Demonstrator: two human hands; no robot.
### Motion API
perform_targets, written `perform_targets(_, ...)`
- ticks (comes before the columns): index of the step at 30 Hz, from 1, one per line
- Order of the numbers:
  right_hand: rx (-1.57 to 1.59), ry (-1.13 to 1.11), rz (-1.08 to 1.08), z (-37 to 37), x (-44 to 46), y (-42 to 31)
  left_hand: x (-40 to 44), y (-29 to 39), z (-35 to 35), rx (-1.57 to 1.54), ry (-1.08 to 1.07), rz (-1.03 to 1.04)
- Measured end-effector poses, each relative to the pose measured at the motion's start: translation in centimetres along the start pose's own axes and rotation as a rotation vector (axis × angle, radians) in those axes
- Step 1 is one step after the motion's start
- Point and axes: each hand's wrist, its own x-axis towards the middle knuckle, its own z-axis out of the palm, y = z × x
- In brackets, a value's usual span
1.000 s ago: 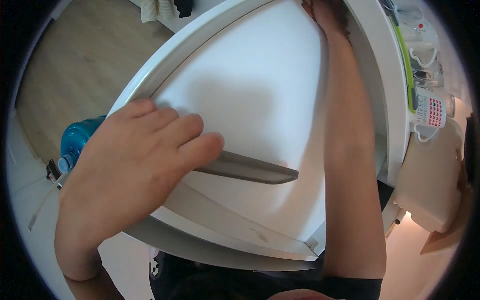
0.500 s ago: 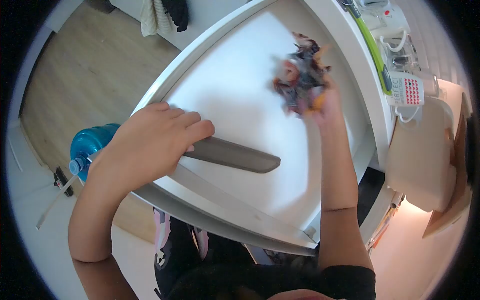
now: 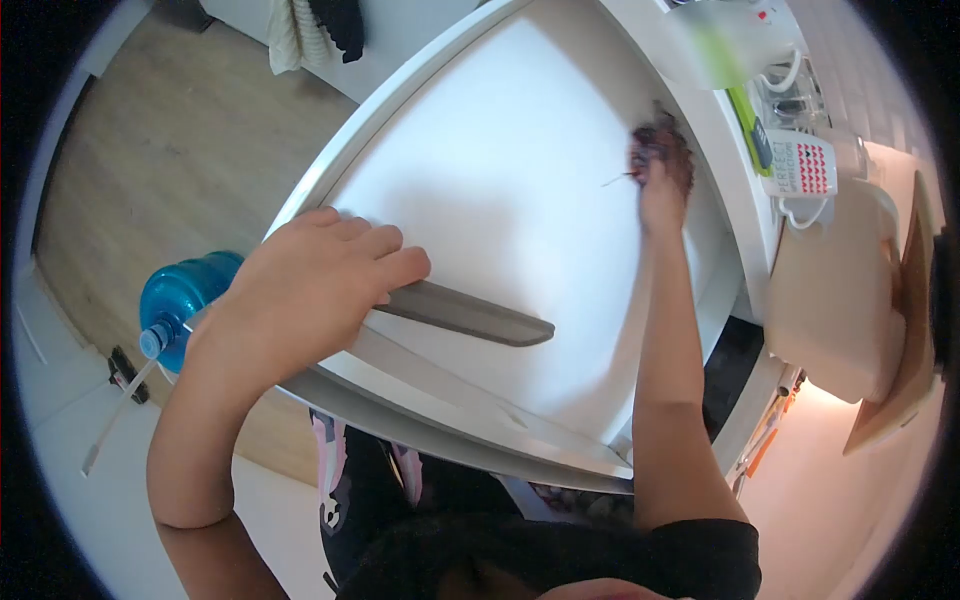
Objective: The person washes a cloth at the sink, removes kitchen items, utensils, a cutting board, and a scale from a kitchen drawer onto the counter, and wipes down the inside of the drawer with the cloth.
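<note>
My left hand (image 3: 320, 270) rests at the left side of a white drawer (image 3: 365, 125), its fingers wrapped round one end of a grey-brown flat bar (image 3: 480, 315). The bar lies slantwise over the drawer, its free end pointing right. My right hand (image 3: 662, 190) is inside the drawer near the right wall, closed on a dark, reddish-brown bundle (image 3: 660, 145) that is too blurred to make out. A thin strand sticks out to the left of the bundle.
A blue water bottle (image 3: 185, 300) stands left of the drawer. Mugs (image 3: 800, 165), glasses and a green-edged item (image 3: 745, 115) line the right side, near a beige container (image 3: 835, 290). Cloths (image 3: 295, 35) hang at the top.
My right hand came from the drawer's far end with the bundle, then moved right toward the wall. The bundle looks more tightly gathered. My left hand stays on the bar.
</note>
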Motion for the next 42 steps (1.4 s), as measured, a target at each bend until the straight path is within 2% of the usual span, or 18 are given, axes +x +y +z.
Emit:
perform_targets(3, 0.038, 0.059, 0.097, 4.8, 7.3, 8.5, 0.0, 0.0, 0.3, 0.037, 0.009, -0.027)
perform_targets(7, -0.023, -0.016, -0.01, 4.1, 10.0, -4.6, 0.0, 0.0, 0.5, 0.076, 0.04, -0.056)
perform_targets(11, 0.081, -0.062, -0.081, 8.7, 16.8, -8.0, 0.1, -0.1, 0.4, 0.071, -0.017, -0.047)
perform_targets(13, -0.557, -0.087, -0.381, 10.2, 18.9, -9.2, -0.1, -0.1, 0.4, 0.075, -0.026, -0.053)
perform_targets(16, -0.125, -0.017, -0.095, 10.1, 17.3, -10.3, -0.1, -0.1, 0.4, 0.111, -0.03, -0.037)
perform_targets(17, -0.176, -0.167, -0.098, 10.1, 17.6, -10.1, -0.2, -0.1, 0.6, 0.074, -0.004, -0.001)
perform_targets(19, -0.055, 0.046, -0.349, 9.9, 14.4, -10.4, -0.3, 0.0, 0.1, 0.043, 0.014, 0.033)
perform_targets(26, 0.405, -0.369, -0.842, 2.3, -2.6, -19.4, -2.6, 2.8, -4.8, -0.093, 0.46, -0.053)
perform_targets(28, 0.421, -0.362, -0.979, -0.3, -7.1, -20.8, -3.4, 3.6, -5.0, -0.45, 0.872, -0.267)
perform_targets(29, 0.434, -0.35, -0.967, -2.3, -8.5, -21.0, -4.1, 3.9, -5.4, -0.681, 0.868, -0.389)
perform_targets(31, 1.07, -0.916, -0.05, -5.9, -9.6, -20.5, -4.2, 4.2, -6.2, -0.766, 0.959, -0.364)
perform_targets(32, 1.06, -0.683, -0.167, -4.0, -9.7, -17.8, -4.4, 4.0, -6.5, -0.877, 1.064, -0.342)
perform_targets(33, 1.222, -0.746, 0.198, -5.9, -9.1, -16.7, -4.6, 3.8, -6.7, -0.946, 1.082, -0.366)
perform_targets(34, 1.47, -0.662, 0.332, -7.5, -8.2, -15.1, -4.5, 3.7, -6.6, -0.942, 1.075, -0.358)
perform_targets(36, 1.598, -0.234, 0.581, -7.2, -6.3, -13.8, -4.2, 2.9, -5.5, -1.052, 1.178, -0.454)
perform_targets(40, 1.478, -0.191, 0.639, -1.6, -0.6, -14.5, -2.7, 1.0, -2.0, -0.98, 1.261, -0.462)
perform_targets(41, 1.481, -0.197, 0.637, 0.7, 2.1, -14.5, -2.4, 0.9, -1.2, -0.764, 1.227, -0.611)
perform_targets(42, 1.003, 0.004, 0.464, 3.8, 5.6, -14.3, -2.1, 0.8, -0.6, -0.539, 1.185, -0.748)
